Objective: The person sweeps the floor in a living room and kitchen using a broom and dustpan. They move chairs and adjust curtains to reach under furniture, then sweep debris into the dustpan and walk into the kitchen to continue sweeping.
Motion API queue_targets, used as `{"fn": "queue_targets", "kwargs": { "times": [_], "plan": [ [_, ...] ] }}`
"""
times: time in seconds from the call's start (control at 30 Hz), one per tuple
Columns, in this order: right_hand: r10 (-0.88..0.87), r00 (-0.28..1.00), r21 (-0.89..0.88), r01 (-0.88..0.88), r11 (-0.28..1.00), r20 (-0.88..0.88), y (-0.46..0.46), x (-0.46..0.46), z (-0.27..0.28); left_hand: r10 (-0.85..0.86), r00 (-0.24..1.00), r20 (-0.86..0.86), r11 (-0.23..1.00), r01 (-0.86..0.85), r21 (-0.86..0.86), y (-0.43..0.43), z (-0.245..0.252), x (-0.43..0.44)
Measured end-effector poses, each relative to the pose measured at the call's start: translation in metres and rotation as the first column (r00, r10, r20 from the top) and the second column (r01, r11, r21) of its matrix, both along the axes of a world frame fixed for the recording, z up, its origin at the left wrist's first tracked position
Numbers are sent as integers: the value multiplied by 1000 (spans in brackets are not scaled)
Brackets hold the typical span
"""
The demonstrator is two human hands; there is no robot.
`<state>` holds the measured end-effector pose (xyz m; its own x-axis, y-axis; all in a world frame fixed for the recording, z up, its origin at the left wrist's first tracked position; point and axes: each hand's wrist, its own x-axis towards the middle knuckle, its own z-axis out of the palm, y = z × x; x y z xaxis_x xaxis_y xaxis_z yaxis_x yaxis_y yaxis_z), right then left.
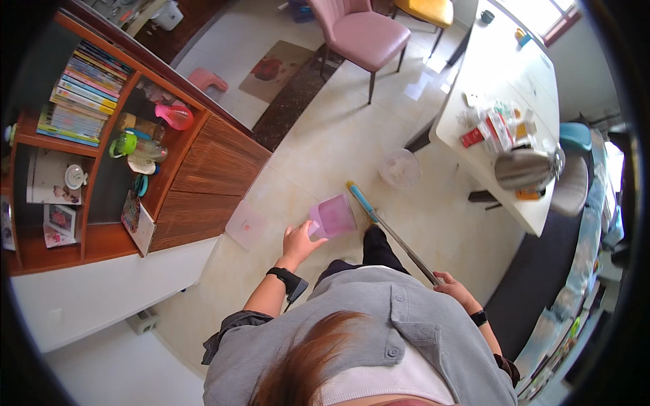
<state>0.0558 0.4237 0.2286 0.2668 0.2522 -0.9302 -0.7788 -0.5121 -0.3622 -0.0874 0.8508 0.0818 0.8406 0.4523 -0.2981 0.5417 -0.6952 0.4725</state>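
My left hand (299, 244) grips the short handle of a pink plastic dustpan (335, 215), held out in front of me over the tiled floor. In my right hand (454, 290) is the metal pole of a broom (406, 248), gripped near its upper end. The pole slants away from me to a blue broom head (361, 197) with yellowish bristles, just right of the dustpan and apart from it. Whether the dustpan touches the floor I cannot tell. Beyond the broom head stands a translucent round bin (400, 169) with pale contents.
A wooden shelf unit (203, 162) with books and bottles lines the left. A white table (502, 66) on the right bears boxes and a metal kettle (525, 169). Ahead stand a pink chair (368, 38) and a doormat (277, 71). A pale pink panel (246, 223) leans near the cabinet.
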Motion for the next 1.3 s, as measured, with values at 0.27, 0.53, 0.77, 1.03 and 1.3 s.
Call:
{"fn": "queue_targets", "kwargs": {
  "times": [0.27, 0.53, 0.77, 1.03, 1.3],
  "plan": [
    [-8, 998, 155, -1, 988, 63, 60, 138, -20, 288, 958, 11, 954, -288, 87, 38, 48, 96],
    [-5, 980, 439, 93, 894, -198, 188, 273, -12, 724, 641, 255, 673, -737, -59, 79, 83, 130],
    [-2, 1000, 284, 1, 959, 5, 342, 364, -25, 917, 398, -17, 226, -556, -800, 197, 78, 210],
    [41, 999, 360, -27, 932, -33, 529, 455, -6, 837, 541, 89, 419, -526, -740, 389, 86, 333],
    [736, 468, -255, -730, 634, 489, 663, 578, -77, 916, 394, 77, 315, -585, -747, 543, 62, 416]
  ]
}}
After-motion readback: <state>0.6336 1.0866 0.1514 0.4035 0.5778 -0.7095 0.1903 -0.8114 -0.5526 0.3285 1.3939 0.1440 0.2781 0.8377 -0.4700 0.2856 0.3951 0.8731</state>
